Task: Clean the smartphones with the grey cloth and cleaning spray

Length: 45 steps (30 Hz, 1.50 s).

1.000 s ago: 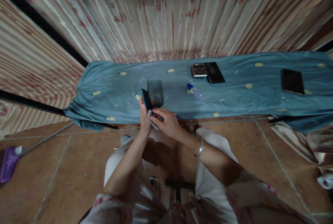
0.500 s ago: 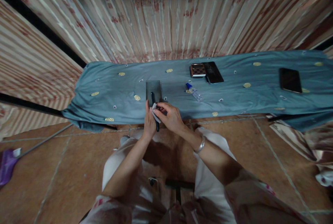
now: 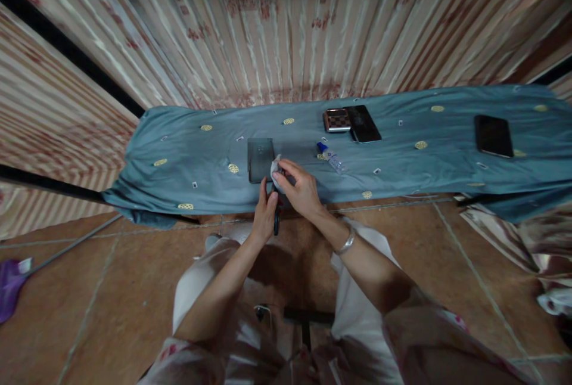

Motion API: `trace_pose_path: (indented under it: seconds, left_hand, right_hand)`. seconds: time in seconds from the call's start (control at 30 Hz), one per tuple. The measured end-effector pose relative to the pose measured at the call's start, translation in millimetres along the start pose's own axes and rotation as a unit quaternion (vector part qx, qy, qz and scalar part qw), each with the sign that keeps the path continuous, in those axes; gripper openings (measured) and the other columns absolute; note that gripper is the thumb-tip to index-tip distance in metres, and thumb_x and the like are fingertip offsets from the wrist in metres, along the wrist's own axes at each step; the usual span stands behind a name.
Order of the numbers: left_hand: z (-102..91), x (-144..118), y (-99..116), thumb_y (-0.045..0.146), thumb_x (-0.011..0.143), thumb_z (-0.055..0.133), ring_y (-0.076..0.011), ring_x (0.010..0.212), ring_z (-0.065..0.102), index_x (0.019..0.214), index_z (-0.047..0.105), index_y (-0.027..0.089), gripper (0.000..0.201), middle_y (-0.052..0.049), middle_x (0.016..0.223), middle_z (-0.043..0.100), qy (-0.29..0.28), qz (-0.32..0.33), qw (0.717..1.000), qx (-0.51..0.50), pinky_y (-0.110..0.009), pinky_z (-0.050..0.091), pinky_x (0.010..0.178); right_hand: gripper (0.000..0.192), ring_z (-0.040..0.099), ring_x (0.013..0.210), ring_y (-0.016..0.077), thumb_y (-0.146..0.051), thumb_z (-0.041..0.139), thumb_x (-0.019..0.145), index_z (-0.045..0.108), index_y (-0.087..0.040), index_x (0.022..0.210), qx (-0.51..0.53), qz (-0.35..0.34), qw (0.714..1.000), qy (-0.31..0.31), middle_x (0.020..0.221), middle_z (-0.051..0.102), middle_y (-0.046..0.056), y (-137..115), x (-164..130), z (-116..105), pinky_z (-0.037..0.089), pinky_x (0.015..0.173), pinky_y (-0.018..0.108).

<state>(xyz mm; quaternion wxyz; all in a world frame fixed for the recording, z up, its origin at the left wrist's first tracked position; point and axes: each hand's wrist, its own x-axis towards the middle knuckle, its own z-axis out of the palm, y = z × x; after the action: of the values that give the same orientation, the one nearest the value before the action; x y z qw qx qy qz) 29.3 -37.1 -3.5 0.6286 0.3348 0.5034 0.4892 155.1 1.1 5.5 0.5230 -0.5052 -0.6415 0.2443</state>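
While my left hand [image 3: 265,209] closes around a slim dark phone [image 3: 276,220] held on edge, its lower end sticking out below my fingers, my right hand [image 3: 300,185] pinches a small white crumpled cloth [image 3: 276,167] against the phone's upper end. Both hands touch each other at the near edge of the table, which is covered by a blue-grey cloth with yellow round motifs [image 3: 179,146]. A silver bangle [image 3: 346,243] sits on my right wrist.

Just beyond my grip, touching the white cloth's far side, a dark grey flat rectangular case [image 3: 259,160] lies flat on the table covering. To the right of my right hand, near but apart from it, a small clear plastic bottle with a blue cap [image 3: 330,157] lies on its side. Farther away and to the right, a checkered metallic rectangular box [image 3: 336,120] lies right beside a black flat phone [image 3: 365,123]; I cannot tell whether they touch. Well apart, at the far right, another black phone [image 3: 493,135] lies flat on the covering.

Behind the table hangs a striped cream and red curtain [image 3: 286,21]. Below my hands is a brown tiled floor [image 3: 98,289], and far to my left lies a purple object [image 3: 11,286] on a thin handle.
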Motion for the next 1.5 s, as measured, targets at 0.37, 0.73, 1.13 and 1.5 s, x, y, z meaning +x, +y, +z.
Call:
trace_pose_path:
  seconds: [0.37,0.73,1.13,1.5]
  left_hand:
    - [2.9,-9.4,8.7,0.069,0.073,0.066,-0.0179,0.067,0.068,0.147,0.039,0.021,0.092,-0.004,0.088,0.071,-0.091,-0.001,0.996,-0.007,-0.025,0.050,0.053]
    - [-1.0,-4.7,6.8,0.071,0.073,0.064,-0.0165,0.054,0.064,0.144,0.042,0.018,0.091,-0.006,0.081,0.073,-0.100,-0.029,0.993,-0.052,-0.028,0.051,0.053]
    - [1.7,-5.9,17.3,0.059,0.080,0.066,-0.0246,0.084,0.074,0.122,0.059,0.016,0.060,-0.010,0.098,0.076,-0.038,-0.071,0.992,-0.101,-0.037,0.062,0.070]
    - [1.0,-7.3,37.3,0.050,0.096,0.044,-0.0241,0.079,0.075,0.096,0.069,0.011,0.046,-0.007,0.074,0.076,0.000,-0.116,0.981,-0.156,-0.037,0.064,0.072]
  right_hand:
    - [0.029,0.067,0.106,0.0224,-0.036,0.049,0.097,0.075,-0.024,0.100,-0.024,0.012,0.999,-0.018,0.112,0.075,0.004,12.1,5.6,-2.7,0.049,0.097,0.037]
    - [0.031,0.048,0.049,0.0108,-0.049,0.064,0.080,0.068,-0.019,0.074,0.243,0.302,0.920,-0.057,0.054,0.057,-0.006,12.4,9.3,2.8,0.037,0.047,0.022]
    - [0.029,0.048,0.048,0.0090,-0.042,0.080,0.067,0.063,-0.019,0.062,0.392,0.375,0.840,-0.012,0.053,0.058,-0.005,3.6,16.9,-4.5,0.035,0.046,0.021]
    - [0.038,0.049,0.047,0.0087,-0.048,0.084,0.059,0.062,-0.018,0.058,0.427,0.364,0.824,-0.075,0.052,0.059,-0.004,2.9,3.8,5.4,0.035,0.042,0.020]
